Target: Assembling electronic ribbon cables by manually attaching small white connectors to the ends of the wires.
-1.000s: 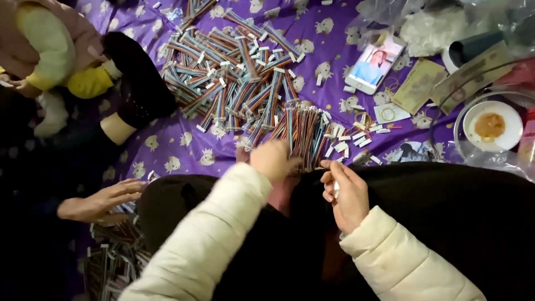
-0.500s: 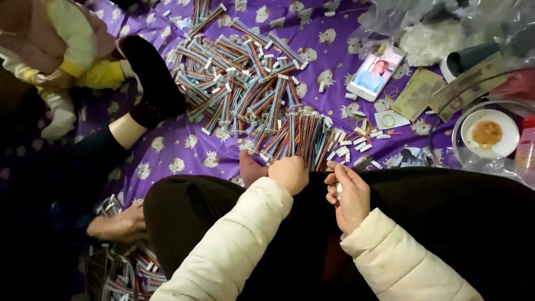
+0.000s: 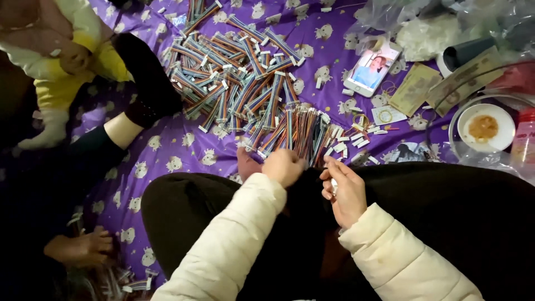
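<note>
While you're sitting on that purple sheet (image 3: 184,150) with the little cartoon print, a phone (image 3: 372,68) and a small bowl (image 3: 484,128) lie off to your right. The fanned cable bundle (image 3: 304,134) lies just past your knees, long axis running away from you, white connectors at the ends, striped rainbow wires. Your left hand (image 3: 284,166) is fisted at its near end; your right hand (image 3: 344,189) pinches a small white connector (image 3: 334,186).
</note>
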